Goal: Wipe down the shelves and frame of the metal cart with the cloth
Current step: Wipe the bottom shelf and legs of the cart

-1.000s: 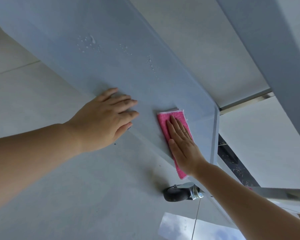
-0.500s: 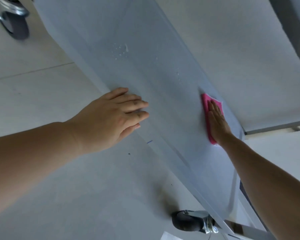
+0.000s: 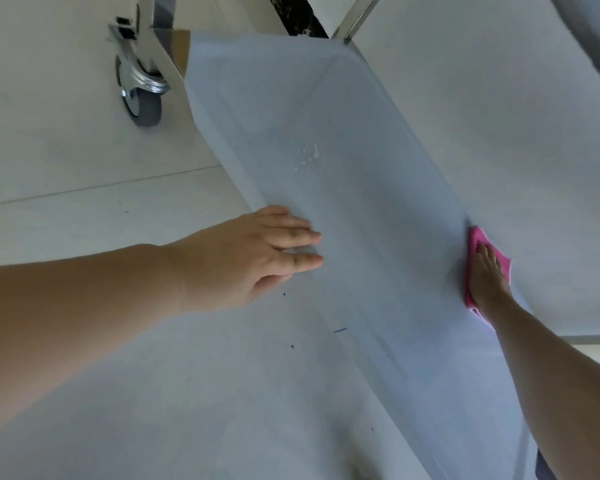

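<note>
The cart's low shelf (image 3: 361,188) is a long grey-blue tray running from top centre to bottom right, with water droplets (image 3: 307,155) near its middle. My left hand (image 3: 257,258) rests flat with straight fingers on the shelf's near rim. My right hand (image 3: 487,275) presses a pink cloth (image 3: 476,239) flat against the shelf's far edge. The cloth shows above and beside the fingers.
A grey caster wheel (image 3: 142,98) with a chrome fork stands at top left under a shiny upright post (image 3: 153,15). Another chrome post (image 3: 355,19) rises at the shelf's far corner. Pale floor tiles (image 3: 66,161) lie around the cart, with small dark specks (image 3: 292,346).
My right hand has slid the pink cloth from the shelf's near corner along and across to its far edge. The view has shifted, bringing the far caster into sight. My left hand stays on the rim.
</note>
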The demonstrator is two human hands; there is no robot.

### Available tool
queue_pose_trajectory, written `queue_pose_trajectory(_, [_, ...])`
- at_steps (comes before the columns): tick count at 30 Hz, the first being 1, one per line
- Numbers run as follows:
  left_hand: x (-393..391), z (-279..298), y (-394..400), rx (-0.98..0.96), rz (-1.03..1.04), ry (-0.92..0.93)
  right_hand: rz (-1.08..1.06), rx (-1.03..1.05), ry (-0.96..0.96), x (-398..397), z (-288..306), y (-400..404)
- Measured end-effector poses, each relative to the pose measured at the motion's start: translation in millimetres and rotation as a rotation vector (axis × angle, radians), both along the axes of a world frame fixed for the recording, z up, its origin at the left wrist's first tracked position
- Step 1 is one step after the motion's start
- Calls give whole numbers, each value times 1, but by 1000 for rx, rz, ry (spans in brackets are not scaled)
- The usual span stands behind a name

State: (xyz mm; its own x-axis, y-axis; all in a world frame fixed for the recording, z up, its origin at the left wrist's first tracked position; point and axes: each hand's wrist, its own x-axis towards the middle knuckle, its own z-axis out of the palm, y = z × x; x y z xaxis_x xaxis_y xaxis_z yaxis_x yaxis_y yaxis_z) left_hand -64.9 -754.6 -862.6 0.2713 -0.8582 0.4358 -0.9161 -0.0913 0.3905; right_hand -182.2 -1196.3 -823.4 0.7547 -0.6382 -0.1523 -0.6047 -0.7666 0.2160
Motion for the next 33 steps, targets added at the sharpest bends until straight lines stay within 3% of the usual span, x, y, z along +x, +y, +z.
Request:
queue_pose_trajectory(5, [7, 7, 5, 124, -80, -21, 93, 61, -12, -2, -2, 51])
queue_pose_trajectory(9, [19, 14, 7, 394, -176, -61, 329, 85, -135, -21, -3, 121])
queue_pose_trajectory(14, [29, 28, 6, 564, -285, -66, 394, 191, -168, -43, 5, 203])
queue_pose_trajectory(24, [50, 39, 5, 477, -330, -137, 383, 296, -159, -46, 24, 260])
queue_pose_trajectory(33, [75, 27, 5, 402, -318, -134, 646, 363, -48, -36, 28, 243])
